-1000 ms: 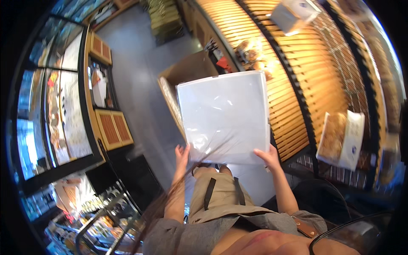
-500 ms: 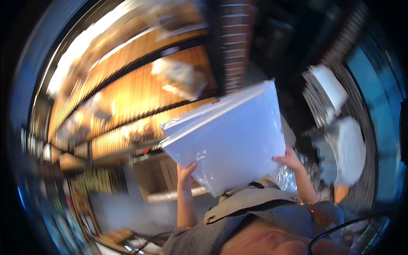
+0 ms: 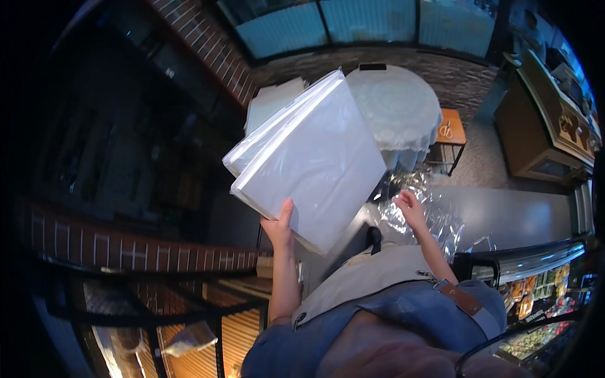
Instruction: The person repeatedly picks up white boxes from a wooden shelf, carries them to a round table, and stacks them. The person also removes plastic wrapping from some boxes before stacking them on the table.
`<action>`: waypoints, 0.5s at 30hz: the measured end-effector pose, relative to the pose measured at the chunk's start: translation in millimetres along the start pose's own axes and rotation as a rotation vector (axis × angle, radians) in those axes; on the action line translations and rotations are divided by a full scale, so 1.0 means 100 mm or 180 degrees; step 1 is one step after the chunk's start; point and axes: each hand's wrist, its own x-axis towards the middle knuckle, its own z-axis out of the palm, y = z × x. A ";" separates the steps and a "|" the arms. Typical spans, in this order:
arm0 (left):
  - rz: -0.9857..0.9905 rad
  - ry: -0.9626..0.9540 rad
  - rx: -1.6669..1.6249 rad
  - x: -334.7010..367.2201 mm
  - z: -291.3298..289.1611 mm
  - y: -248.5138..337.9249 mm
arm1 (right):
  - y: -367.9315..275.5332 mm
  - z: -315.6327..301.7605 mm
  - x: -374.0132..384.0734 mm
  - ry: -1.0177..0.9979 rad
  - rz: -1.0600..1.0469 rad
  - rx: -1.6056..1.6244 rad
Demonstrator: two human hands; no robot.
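Note:
Two or more flat white packs in clear plastic (image 3: 318, 160) are fanned one over another, tilted in front of me. My left hand (image 3: 279, 228) grips them at their lower left edge, its thumb lying on the top face. My right hand (image 3: 411, 209) is off the packs, to the right of their lower corner. Its fingers are loosely curled and apart, with nothing visible in them. Crumpled clear plastic film (image 3: 444, 223) shows behind and beside that hand; whether they touch I cannot tell.
Ahead stands a round table with a white lace cloth (image 3: 403, 104). White sheets (image 3: 271, 104) are stacked to its left, and a small wooden stool (image 3: 452, 126) holds scissors. A wooden counter (image 3: 535, 126) is far right, a lit display case (image 3: 542, 283) near right, a black-framed shelf (image 3: 189, 315) near left.
My view has turned right, from the lit shelves toward the round table. The right hand has let go of the packs; the left still holds them.

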 end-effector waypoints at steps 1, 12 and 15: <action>-0.0060 -0.0062 -0.0152 0.22 0.29 -0.06 | -0.02 -0.06 0.23 -0.0011 0.0096 0.0053; -0.2029 -0.0749 -0.1729 1.34 1.99 -1.36 | -0.64 -0.22 1.13 0.0076 0.0290 0.1350; -0.2483 -0.0930 -0.1696 1.52 2.35 -1.76 | -0.44 -0.25 1.29 0.0505 0.0415 0.1478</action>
